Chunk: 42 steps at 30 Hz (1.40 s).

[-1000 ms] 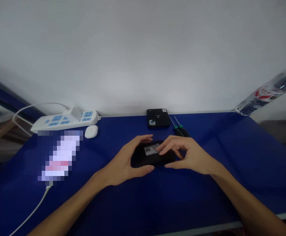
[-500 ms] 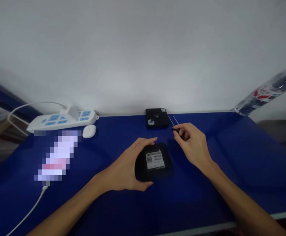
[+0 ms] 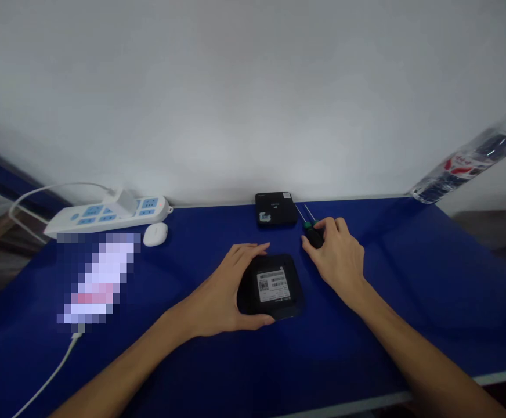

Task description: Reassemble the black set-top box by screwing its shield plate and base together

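Note:
My left hand (image 3: pixel 218 296) is curved around the left side of a black set-top box (image 3: pixel 295 290), thumb along the near edge and fingers at the far edge. The box lies underside up, a white printed label (image 3: pixel 274 285) facing me. My right hand (image 3: pixel 338 252) has its thumb and forefinger around a screwdriver (image 3: pixel 313 237) with a green and black handle. Close beside it lies a second screwdriver (image 3: pixel 308 212), its handle partly hidden by my fingers. Both shafts point toward the wall.
Against the wall sits another flat black box (image 3: pixel 275 209). At the left are a white power strip (image 3: pixel 105 216) with a charger (image 3: pixel 123 202), a small white case (image 3: pixel 155 234) and a blurred-out phone (image 3: pixel 100 278) on a cable. A water bottle (image 3: pixel 462 165) stands at the far right.
My right hand's pinch has loosened and its fingers have shifted, baring the green and black screwdriver handles. My left hand keeps its hold on the set-top box. The view has shifted slightly.

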Each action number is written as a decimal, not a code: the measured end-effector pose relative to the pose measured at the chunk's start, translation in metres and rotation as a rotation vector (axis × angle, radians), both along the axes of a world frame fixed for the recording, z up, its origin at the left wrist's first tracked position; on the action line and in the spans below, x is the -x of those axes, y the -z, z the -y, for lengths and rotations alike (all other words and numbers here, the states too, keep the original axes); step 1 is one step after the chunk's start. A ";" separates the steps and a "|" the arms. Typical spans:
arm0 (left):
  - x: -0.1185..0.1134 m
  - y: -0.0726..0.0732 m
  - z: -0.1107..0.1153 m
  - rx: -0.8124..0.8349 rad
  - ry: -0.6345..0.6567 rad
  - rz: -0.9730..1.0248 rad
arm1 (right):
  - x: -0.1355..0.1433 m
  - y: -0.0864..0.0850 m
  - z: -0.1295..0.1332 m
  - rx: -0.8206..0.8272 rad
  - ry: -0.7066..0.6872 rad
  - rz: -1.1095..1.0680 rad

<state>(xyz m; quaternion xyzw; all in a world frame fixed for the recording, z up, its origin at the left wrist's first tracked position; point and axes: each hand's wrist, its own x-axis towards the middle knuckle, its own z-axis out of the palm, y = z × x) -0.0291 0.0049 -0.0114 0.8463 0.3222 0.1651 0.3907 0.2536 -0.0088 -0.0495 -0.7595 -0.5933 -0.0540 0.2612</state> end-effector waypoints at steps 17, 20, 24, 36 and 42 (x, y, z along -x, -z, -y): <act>0.002 0.000 -0.002 0.041 0.022 -0.026 | -0.004 -0.009 0.000 -0.227 0.064 -0.274; 0.003 0.001 -0.002 0.052 0.029 -0.023 | -0.011 -0.010 -0.005 -0.357 0.035 -0.515; 0.003 0.002 0.000 0.057 -0.005 -0.056 | -0.021 -0.006 -0.012 -0.417 0.003 -0.965; 0.004 0.002 0.000 0.071 -0.015 -0.096 | -0.016 -0.019 -0.011 -0.427 -0.116 -1.324; 0.005 0.005 0.000 0.064 -0.024 -0.084 | -0.007 -0.025 -0.006 -0.417 -0.267 -1.428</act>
